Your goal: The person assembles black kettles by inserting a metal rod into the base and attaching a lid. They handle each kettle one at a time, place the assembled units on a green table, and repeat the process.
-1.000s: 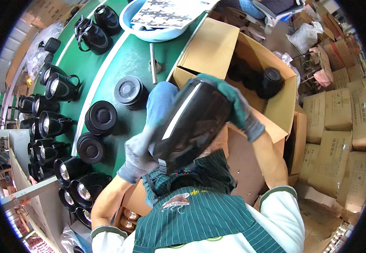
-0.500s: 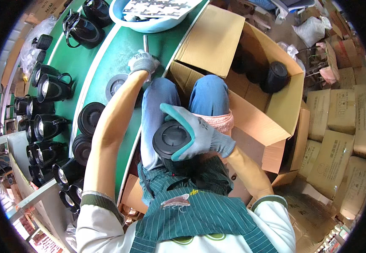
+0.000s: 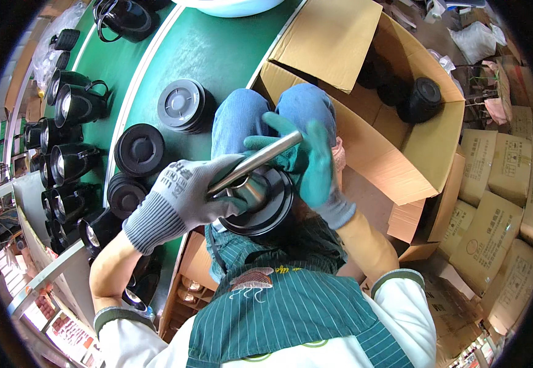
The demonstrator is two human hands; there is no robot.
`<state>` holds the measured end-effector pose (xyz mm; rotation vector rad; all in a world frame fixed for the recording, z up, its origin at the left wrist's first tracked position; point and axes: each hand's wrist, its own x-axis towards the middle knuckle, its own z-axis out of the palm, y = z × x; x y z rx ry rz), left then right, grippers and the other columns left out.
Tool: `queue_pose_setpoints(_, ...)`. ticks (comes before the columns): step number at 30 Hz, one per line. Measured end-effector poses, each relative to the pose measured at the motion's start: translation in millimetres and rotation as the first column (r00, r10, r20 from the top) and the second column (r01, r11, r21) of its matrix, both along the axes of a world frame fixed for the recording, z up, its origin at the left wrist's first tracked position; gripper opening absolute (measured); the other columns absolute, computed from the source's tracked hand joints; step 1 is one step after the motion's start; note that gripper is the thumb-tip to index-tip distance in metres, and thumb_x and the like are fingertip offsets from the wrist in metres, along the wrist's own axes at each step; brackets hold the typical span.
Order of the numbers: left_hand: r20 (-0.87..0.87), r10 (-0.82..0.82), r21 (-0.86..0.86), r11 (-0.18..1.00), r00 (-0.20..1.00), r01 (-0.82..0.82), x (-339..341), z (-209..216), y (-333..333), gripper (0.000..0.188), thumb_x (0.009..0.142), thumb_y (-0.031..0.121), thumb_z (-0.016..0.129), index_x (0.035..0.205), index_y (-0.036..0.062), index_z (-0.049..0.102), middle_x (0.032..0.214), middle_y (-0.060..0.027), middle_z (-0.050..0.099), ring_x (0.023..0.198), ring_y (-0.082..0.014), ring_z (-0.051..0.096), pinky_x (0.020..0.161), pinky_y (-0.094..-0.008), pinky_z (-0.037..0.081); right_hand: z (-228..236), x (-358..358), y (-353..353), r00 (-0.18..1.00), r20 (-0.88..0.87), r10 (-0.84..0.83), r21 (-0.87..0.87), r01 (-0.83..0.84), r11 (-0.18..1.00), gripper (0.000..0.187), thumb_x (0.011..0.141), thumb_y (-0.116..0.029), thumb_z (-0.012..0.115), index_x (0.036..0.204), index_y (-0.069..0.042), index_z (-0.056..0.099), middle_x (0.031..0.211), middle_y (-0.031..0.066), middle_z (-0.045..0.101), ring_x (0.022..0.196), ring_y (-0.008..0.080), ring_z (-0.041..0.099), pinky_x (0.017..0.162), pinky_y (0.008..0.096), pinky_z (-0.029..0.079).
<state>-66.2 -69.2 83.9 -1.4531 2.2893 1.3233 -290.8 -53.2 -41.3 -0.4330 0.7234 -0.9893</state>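
My left hand (image 3: 186, 196), in a grey glove, is closed round a shiny metal bar (image 3: 266, 156) that slants up to the right. Beneath the bar, a rounded metal piece (image 3: 251, 191) sits over a black round part (image 3: 278, 205) in my lap; whether bar and metal piece are joined I cannot tell. My right hand (image 3: 312, 162), its glove's palm green, is open with fingers apart beside the bar's upper end. Its grip is on nothing. Nearest on the green table stands a black ridged disc-topped piece (image 3: 181, 105).
More black round pieces (image 3: 139, 149) lie on the green table (image 3: 199, 49) at left. Beyond a white strip stand rows of glossy black jugs (image 3: 82, 104). A light blue bowl (image 3: 235, 7) is at the far edge. An open carton (image 3: 426, 162) with black containers (image 3: 423, 98) stands right, before stacked cartons (image 3: 490, 227).
My left hand has come back from the table to my lap with the metal bar. My right hand has let go of the black round part and opened above it.
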Motion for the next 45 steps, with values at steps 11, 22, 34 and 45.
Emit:
queue_pose_setpoints(11, 0.228, 0.295, -0.462, 0.872, 0.928, -0.163, -52.2, -3.9, 62.9, 0.079, 0.097, 0.048, 0.066, 0.151, -0.0044, 0.041, 0.116, -0.0217, 0.062, 0.104, -0.0362, 0.066, 0.085, -0.0439, 0.057, -17.7, -2.0, -34.5, 0.908, 0.354, 0.223, -0.162, -0.175, 0.971, 0.043, 0.11, -0.021, 0.052, 0.145, 0.004, 0.053, 0.075, 0.005, 0.062, 0.085, 0.0247, 0.073, 0.086, 0.0379, 0.06)
queue_pose_setpoints(22, -0.707, 0.252, -0.047, 0.915, 0.661, -0.4, -6.9, -74.6, -0.1, 0.044, 0.108, 0.027, 0.041, 0.138, 0.0031, 0.061, 0.083, -0.0121, 0.072, 0.071, -0.021, 0.071, 0.07, -0.0323, 0.055, 33.9, -37.2, 39.2, 0.952, -0.23, 0.2, -0.82, -0.3, 0.487, 0.055, 0.099, -0.055, 0.058, 0.074, -0.009, 0.074, 0.072, 0.0039, 0.063, 0.094, 0.0328, 0.061, 0.118, 0.0657, 0.029)
queue_pose_setpoints(34, -0.865, 0.138, 0.294, 0.918, 0.482, 0.266, -106.8, -111.4, -68.2, 0.037, 0.109, 0.033, 0.053, 0.114, 0.0028, 0.074, 0.081, -0.0084, 0.071, 0.073, -0.0142, 0.067, 0.068, -0.0306, 0.055, 79.4, 72.3, 23.5, 0.747, -0.66, -0.082, -0.707, -0.654, -0.27, 0.038, 0.089, -0.044, 0.063, 0.065, -0.014, 0.062, 0.06, 0.0023, 0.054, 0.055, 0.0226, 0.05, 0.057, 0.0365, 0.044)
queue_pose_setpoints(45, -0.063, -0.07, -0.079, 0.995, 0.996, 0.065, -17.3, -36.0, -36.6, 0.05, 0.083, 0.05, 0.083, 0.1, 0.0032, 0.076, 0.074, -0.0163, 0.069, 0.071, -0.0276, 0.072, 0.073, -0.0418, 0.058, 84.9, 54.6, -1.1, 0.857, -0.497, 0.137, -0.86, -0.507, 0.055, 0.046, 0.089, -0.052, 0.069, 0.11, -0.011, 0.072, 0.083, 0.0087, 0.068, 0.078, 0.0285, 0.069, 0.073, 0.0408, 0.054)
